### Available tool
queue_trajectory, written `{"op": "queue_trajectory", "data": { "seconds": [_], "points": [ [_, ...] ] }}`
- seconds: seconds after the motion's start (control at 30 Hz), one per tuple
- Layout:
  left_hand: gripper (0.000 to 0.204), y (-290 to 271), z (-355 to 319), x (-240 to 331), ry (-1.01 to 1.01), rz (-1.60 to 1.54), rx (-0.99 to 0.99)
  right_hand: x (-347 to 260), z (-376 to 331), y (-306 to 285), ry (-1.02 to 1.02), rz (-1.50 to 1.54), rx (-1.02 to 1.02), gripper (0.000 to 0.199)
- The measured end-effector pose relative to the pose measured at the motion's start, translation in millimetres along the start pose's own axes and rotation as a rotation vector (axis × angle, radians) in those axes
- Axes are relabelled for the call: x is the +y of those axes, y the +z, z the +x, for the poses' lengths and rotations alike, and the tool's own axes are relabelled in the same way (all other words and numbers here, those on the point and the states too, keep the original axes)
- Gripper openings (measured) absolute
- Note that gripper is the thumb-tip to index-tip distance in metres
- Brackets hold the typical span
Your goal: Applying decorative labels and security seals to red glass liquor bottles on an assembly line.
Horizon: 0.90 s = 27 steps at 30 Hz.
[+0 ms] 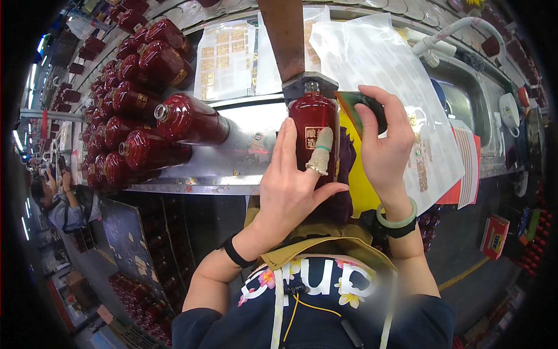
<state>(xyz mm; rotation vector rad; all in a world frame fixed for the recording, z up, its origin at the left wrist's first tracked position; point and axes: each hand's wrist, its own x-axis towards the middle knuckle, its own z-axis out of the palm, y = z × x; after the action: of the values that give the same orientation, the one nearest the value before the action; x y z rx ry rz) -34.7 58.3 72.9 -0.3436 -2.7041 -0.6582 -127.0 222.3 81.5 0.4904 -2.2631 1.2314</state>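
Observation:
A dark red glass bottle (pixel 314 122) lies in front of me on the metal worktable (pixel 244 157), its neck pointing away under a rusty upright post (pixel 285 35). My left hand (pixel 293 186) grips the bottle's body, with a cloth-wrapped finger pressing on a small gold label on it. Just to the right of the bottle, my right hand (pixel 383 145) holds a dark tool with a green part (pixel 363 110). A yellow cloth (pixel 357 174) lies under the bottle.
Several matching red bottles (pixel 139 116) lie stacked on the left of the table. Sheets of gold labels (pixel 224 58) and white plastic sheets (pixel 383 64) lie behind. A steel sink with a white tap (pixel 465 87) is at the right. Another person (pixel 58 203) works far left.

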Motion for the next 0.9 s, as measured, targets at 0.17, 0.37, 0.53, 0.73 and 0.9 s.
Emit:
{"op": "queue_trajectory", "data": {
  "seconds": [0.17, 0.37, 0.53, 0.73, 0.9],
  "points": [
    [0.074, 2, -1, 12, -0.009, 0.069, -0.028, 2, -9, -12, 0.171, 0.103, 0.020, 0.019],
    [0.075, 10, -1, 14, -0.069, 0.048, 0.048, 2, -9, -21, 0.071, 0.025, -0.002, 0.022],
    [0.073, 0, -11, -9, -0.106, -0.245, 0.144, 1, -1, -19, -0.459, -0.104, -0.184, 0.024],
    [0.085, 3, -15, -27, -0.357, -0.837, 0.146, -21, 6, -8, -0.710, -0.085, -0.527, 0.026],
    [0.102, -3, -18, -35, -0.490, -0.906, 0.197, -39, 71, 18, -0.838, -0.466, -0.361, 0.024]
  ]
}}
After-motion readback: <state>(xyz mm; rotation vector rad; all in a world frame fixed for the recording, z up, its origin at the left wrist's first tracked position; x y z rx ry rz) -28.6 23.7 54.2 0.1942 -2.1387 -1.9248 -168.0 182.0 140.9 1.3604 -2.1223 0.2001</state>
